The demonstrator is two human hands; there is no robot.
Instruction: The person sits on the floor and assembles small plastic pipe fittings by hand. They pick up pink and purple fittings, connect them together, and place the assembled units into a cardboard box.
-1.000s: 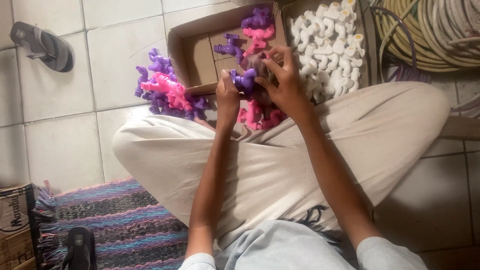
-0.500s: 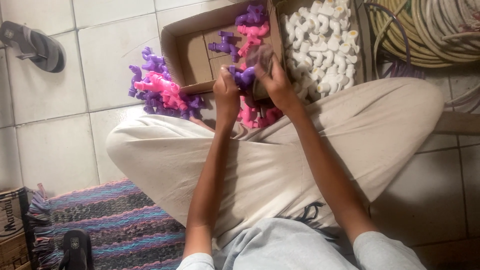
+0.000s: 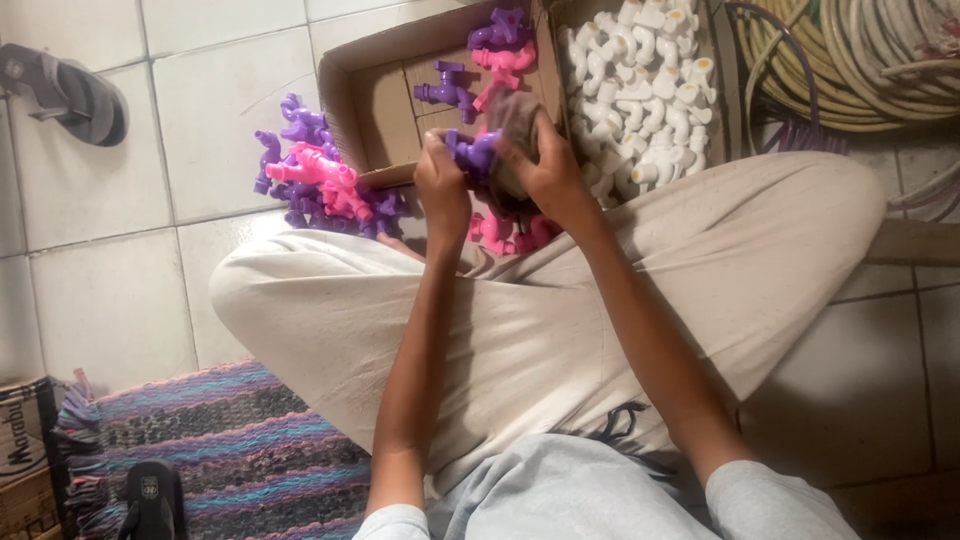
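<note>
Both hands meet just above the person's crossed legs, which are clad in beige trousers [image 3: 620, 300]. The left hand [image 3: 442, 185] is closed around the left end of a purple plastic tap [image 3: 472, 152], fingers curled over it. The right hand [image 3: 540, 165] grips the other side, and with it a greyish-brown cloth [image 3: 512, 115] bunched over the tap; its fingers are wrapped tight, not spread. The tap sits between the two hands, clamped from both sides and held in the air.

Just beyond the hands lies an open cardboard box [image 3: 385, 95] holding a few purple and pink taps [image 3: 495, 50]. To the right of the right hand, a second box is packed with white plastic fittings [image 3: 645, 75]. To the left of the left hand, a loose heap of purple and pink taps [image 3: 310, 175] rests on the tiled floor [image 3: 120, 250]. More pink pieces [image 3: 500, 232] show directly under the hands, touching the trousers. Far right of the hands lie coiled hoses [image 3: 850, 55]. Well to the left, a dark sandal [image 3: 65, 90] sits on the tiles, and a striped woven rug [image 3: 220, 450] lies near the left elbow.
</note>
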